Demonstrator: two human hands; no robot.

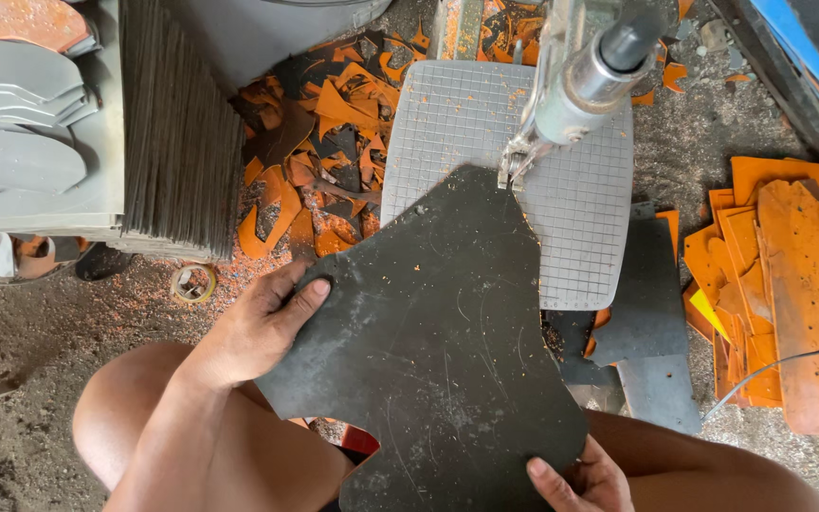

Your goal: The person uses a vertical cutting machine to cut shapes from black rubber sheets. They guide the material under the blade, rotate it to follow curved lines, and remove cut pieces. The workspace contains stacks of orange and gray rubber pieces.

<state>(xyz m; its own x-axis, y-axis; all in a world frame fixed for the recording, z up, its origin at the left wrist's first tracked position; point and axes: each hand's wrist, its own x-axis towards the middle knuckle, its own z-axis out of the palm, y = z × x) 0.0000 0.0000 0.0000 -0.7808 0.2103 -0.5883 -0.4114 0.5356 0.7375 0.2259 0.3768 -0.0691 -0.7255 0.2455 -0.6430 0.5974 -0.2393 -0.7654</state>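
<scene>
**Now: black sheet reaching up to the saw blade**

Far left, grey sole blanks (21, 156) are lying stacked beside a ribbed dark block of upright sheets (182, 133). Just right of them, orange and black offcuts (324, 161) are littering the gritty floor, and a small tape roll (192, 283) is sitting nearer in.

Moving right, the left hand (263, 327) is gripping the sheet's left edge, thumb pressed flat on top and the other fingers curled under it. The sheet (438, 351) is black, matte, scuffed and dusted with orange crumbs, with an irregular outline: broad near the knees, narrowing to a point far away. Its long axis is running from the near right corner up toward that far tip, which is lying on the gridded grey table (580, 218) right at the blade guide (518, 156) of the metal saw arm (585, 76). So the cutting point is lying far and right of both hands, with the left hand nearer to it.

At the near right, the right hand (585, 484) is pinching the sheet's near edge, thumb on top, fingers partly hidden below.

Far right, stiff orange sheets (789, 284) are lying heaped, and grey-black slabs (651, 313) are resting between them and the table.
</scene>
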